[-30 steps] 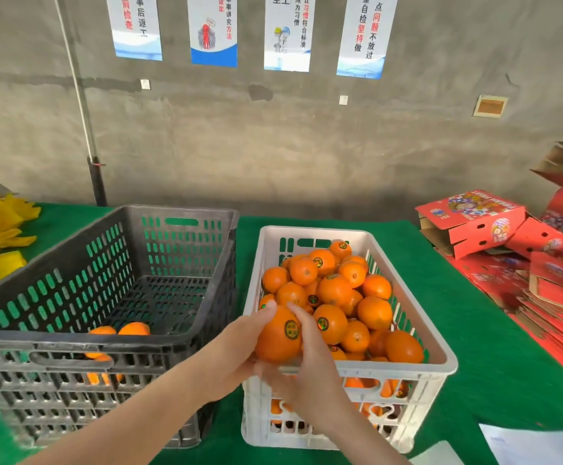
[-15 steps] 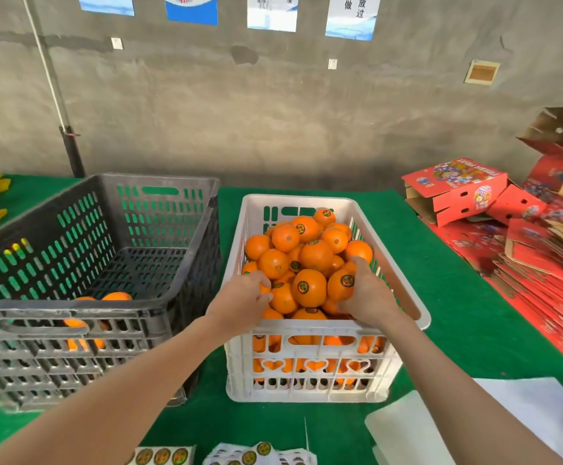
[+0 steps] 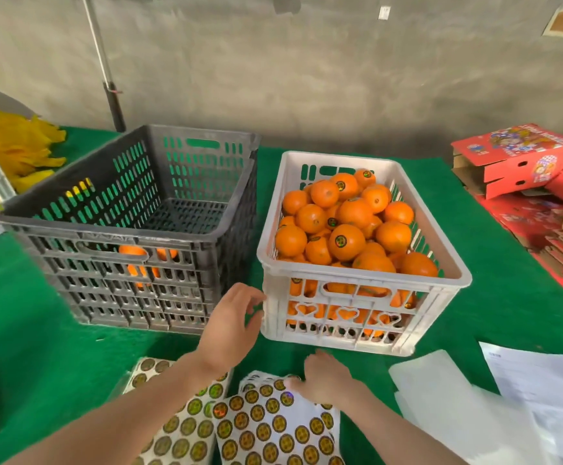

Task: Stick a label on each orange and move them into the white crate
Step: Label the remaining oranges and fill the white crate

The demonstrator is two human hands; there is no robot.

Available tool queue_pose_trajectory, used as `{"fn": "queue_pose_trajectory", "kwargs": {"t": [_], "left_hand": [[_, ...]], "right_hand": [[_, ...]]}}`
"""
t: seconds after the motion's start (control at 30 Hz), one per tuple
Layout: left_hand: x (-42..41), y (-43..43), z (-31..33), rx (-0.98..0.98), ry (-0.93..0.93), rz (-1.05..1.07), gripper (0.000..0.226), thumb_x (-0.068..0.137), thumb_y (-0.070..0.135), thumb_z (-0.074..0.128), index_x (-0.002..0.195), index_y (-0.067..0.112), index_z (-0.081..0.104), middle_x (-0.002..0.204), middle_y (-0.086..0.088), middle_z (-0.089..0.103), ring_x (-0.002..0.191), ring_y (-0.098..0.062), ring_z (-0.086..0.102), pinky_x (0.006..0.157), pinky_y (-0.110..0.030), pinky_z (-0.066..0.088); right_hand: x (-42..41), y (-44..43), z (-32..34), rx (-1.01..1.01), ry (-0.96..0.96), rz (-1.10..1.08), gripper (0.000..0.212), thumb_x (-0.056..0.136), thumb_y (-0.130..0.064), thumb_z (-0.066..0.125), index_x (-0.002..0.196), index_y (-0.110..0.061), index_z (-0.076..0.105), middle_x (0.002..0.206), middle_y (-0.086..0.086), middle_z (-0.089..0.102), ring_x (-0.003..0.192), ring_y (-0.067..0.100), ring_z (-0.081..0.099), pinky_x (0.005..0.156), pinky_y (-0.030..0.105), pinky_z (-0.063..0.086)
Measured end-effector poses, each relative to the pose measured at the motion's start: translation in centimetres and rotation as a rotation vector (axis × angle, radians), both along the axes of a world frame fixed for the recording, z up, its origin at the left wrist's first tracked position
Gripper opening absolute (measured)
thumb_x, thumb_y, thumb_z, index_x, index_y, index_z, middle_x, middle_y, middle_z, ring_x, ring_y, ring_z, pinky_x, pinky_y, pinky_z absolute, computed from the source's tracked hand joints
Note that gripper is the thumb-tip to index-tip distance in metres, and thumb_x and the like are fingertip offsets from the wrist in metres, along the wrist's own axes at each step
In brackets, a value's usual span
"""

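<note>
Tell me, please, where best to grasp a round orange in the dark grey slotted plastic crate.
Probably from above, through the open top of the dark grey plastic crate: the round oranges lie low against its near wall, whose slots look too narrow for a hand. Close your grip over one's rounded upper half.

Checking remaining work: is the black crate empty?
Not empty: black crate floor mostly bare, but a few oranges show through its near wall.

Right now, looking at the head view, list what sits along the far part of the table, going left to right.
yellow pile → dark grey crate → white crate full of oranges → red cartons
</note>
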State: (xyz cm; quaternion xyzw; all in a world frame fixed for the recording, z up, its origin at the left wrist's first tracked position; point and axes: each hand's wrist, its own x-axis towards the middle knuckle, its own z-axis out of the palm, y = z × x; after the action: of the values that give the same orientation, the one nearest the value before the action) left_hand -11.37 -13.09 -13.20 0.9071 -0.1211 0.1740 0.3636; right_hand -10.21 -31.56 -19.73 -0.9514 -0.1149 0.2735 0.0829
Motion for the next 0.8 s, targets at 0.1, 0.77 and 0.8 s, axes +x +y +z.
{"fn": "queue_pose_trajectory", "kwargs": {"t": [0.1, 0.77, 0.8], "left_hand": [[-1.3, 0.5, -3.9, 0.038, 0.321, 0.038, 0.02, 0.089, 0.008, 0.061, 0.109, 0.012, 0.061, 0.096, 0.005, 0.055, 0.084, -0.009, 0.054, 0.071, -0.005, 0.038], [-0.3, -1.4, -5.0, -0.31, 0.964, -0.016, 0.019, 0.083, 0.021, 0.072, 0.066, 0.013, 0.068, 0.067, -0.007, 0.068, 0.06, -0.019, 0.06, 0.062, -0.03, 0.05], [-0.3, -1.4, -4.5, -0.349, 0.991, -0.029, 0.016, 0.083, 0.019, 0.072, 0.068, 0.013, 0.072, 0.073, -0.008, 0.073, 0.065, -0.02, 0.066, 0.068, -0.033, 0.055]], "right_hand": [[0.4, 0.7, -1.0, 0.096, -0.017, -0.097, 0.038, 0.085, -0.036, 0.056, 0.058, -0.018, 0.039, 0.063, -0.003, 0.038, 0.072, 0.019, 0.048, 0.065, 0.028, 0.039], [-0.4, 0.3, 1.2, 0.912, -0.118, -0.38, 0.048, 0.085, -0.005, 0.067, 0.052, -0.013, 0.032, 0.049, -0.006, 0.03, 0.049, 0.001, 0.033, 0.06, 0.013, 0.032], [-0.5, 0.2, 1.4, 0.927, -0.11, -0.386, 0.046, 0.085, -0.004, 0.067, 0.053, -0.013, 0.034, 0.049, -0.006, 0.033, 0.049, -0.001, 0.037, 0.06, 0.009, 0.031]]}}
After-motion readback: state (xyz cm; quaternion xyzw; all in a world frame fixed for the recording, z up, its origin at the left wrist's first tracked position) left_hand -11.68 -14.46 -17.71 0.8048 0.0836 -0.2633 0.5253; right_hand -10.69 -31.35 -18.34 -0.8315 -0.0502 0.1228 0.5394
